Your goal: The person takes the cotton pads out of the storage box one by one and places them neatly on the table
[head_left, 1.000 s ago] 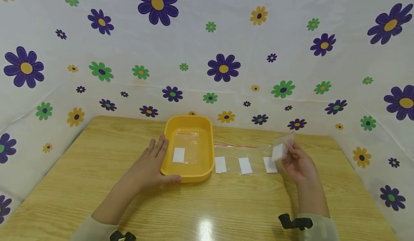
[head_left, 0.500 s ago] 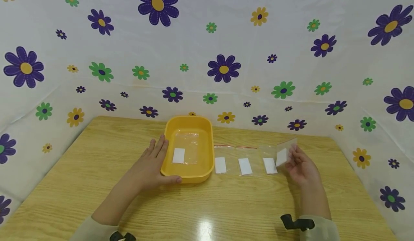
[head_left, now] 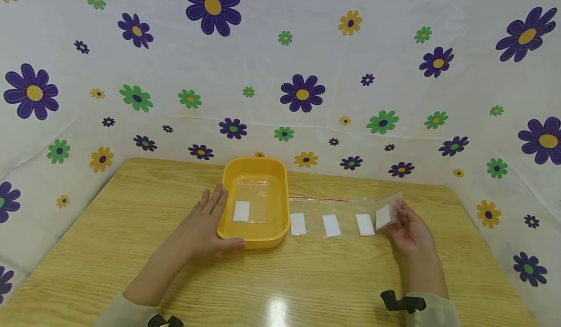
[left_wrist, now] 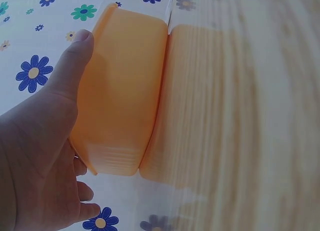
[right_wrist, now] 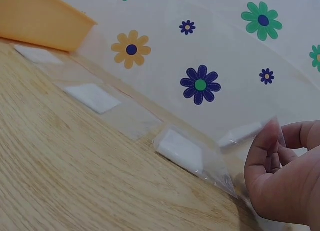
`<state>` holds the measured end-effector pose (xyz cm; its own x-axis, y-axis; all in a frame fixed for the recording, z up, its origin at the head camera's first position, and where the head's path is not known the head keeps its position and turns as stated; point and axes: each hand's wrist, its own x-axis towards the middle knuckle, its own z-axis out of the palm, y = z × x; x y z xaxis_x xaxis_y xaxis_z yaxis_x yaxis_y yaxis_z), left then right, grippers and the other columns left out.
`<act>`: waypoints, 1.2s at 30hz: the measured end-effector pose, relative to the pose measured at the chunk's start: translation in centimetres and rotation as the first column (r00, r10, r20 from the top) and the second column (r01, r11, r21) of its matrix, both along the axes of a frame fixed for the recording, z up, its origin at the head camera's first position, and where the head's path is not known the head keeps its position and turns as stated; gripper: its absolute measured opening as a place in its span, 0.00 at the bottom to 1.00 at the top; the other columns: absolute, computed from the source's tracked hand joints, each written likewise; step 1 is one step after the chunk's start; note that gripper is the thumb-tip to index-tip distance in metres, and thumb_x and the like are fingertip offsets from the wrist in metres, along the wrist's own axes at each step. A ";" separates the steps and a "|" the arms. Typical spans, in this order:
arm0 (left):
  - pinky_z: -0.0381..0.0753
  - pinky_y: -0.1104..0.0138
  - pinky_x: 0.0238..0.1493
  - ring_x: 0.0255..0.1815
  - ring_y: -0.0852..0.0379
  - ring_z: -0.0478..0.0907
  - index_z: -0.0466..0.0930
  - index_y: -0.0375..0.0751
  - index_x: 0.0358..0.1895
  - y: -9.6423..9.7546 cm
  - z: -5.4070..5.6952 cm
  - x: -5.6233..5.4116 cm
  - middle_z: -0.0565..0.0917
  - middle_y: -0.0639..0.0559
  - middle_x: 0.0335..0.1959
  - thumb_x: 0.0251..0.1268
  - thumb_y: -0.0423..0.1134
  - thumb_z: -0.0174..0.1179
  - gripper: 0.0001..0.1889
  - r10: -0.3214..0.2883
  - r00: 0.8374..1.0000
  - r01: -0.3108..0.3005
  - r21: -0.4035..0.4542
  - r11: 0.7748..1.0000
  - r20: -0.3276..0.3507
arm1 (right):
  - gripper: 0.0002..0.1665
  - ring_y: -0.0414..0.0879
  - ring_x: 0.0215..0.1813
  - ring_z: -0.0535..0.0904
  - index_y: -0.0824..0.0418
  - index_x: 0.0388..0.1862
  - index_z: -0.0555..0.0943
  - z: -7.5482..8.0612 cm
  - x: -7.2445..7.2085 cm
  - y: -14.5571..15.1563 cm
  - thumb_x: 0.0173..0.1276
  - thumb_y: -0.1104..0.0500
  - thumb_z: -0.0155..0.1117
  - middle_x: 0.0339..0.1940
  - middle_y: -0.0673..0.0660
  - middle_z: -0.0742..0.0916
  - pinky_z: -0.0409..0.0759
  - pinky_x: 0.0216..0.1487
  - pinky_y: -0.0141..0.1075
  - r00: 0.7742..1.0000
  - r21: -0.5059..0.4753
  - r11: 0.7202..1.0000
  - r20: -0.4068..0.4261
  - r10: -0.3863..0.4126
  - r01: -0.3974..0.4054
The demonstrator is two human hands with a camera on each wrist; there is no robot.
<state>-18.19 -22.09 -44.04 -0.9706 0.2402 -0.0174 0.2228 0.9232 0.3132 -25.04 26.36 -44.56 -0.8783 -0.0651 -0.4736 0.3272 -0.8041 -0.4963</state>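
My left hand [head_left: 199,229] rests against the left side of a yellow plastic tray [head_left: 284,210], its fingers along the rim and its thumb at the near edge. In the left wrist view the thumb lies against the outer wall. Inside the tray lies a clear zip bag [head_left: 258,205] with a white rectangular piece [head_left: 241,211]. At the right, my right hand [head_left: 412,229] pinches the edge of another clear zip bag [head_left: 390,206], tilted up, with a white piece [head_left: 383,217] in it. In the right wrist view, thumb and fingers meet at the bag's edge.
Right of the tray, several clear bags with white pieces lie in a row on the wooden table [head_left: 280,273]: a left piece [head_left: 298,223], a middle piece [head_left: 331,225] and a right piece [head_left: 365,224]. Flower-printed cloth [head_left: 258,64] hangs behind and at both sides.
My right hand has moved slightly down and right with the zip bag, uncovering more of the right piece beside it. The left hand and the tray have stayed in place.
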 end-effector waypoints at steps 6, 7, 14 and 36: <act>0.47 0.41 0.77 0.81 0.31 0.36 0.40 0.33 0.80 0.0 -0.1 0.0 0.36 0.39 0.82 0.44 0.85 0.53 0.71 0.004 1.000 -0.004 0.003 1.000 0.000 | 0.15 0.39 0.33 0.79 0.54 0.41 0.84 -0.4 -0.1 0.3 0.79 0.64 0.49 0.35 0.49 0.82 0.76 0.33 0.29 1.000 0.015 1.000 0.001 0.004 -0.004; 0.47 0.41 0.77 0.81 0.31 0.36 0.40 0.33 0.80 0.0 -0.1 0.0 0.36 0.39 0.82 0.44 0.85 0.53 0.71 0.004 1.000 -0.004 0.003 1.000 -0.001 | 0.15 0.39 0.33 0.79 0.54 0.41 0.84 -0.4 -0.1 0.4 0.79 0.64 0.49 0.35 0.49 0.82 0.77 0.33 0.28 1.000 0.017 1.000 0.000 0.005 -0.005; 0.47 0.41 0.77 0.81 0.31 0.36 0.39 0.33 0.80 0.0 -0.1 0.0 0.36 0.39 0.82 0.46 0.83 0.56 0.71 0.002 1.000 -0.002 0.015 1.000 0.002 | 0.15 0.37 0.33 0.77 0.51 0.41 0.85 -0.4 0.0 0.6 0.79 0.64 0.50 0.36 0.47 0.81 0.74 0.34 0.28 1.000 0.068 0.998 0.017 0.005 -0.006; 0.48 0.41 0.77 0.81 0.31 0.36 0.39 0.33 0.80 0.0 -0.3 -0.2 0.36 0.39 0.82 0.44 0.85 0.54 0.72 0.011 1.000 -0.011 -0.001 1.000 0.006 | 0.24 0.37 0.45 0.72 0.61 0.66 0.77 -0.8 0.0 -0.4 0.72 0.61 0.56 0.47 0.47 0.77 0.74 0.38 0.22 0.990 0.893 0.440 -0.032 -0.139 0.090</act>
<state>-18.36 -22.11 -44.31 -0.9730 0.2294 -0.0236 0.2107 0.9258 0.3137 -25.07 25.98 -45.33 -0.8228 0.5139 -0.2427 0.3060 0.0407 -0.9512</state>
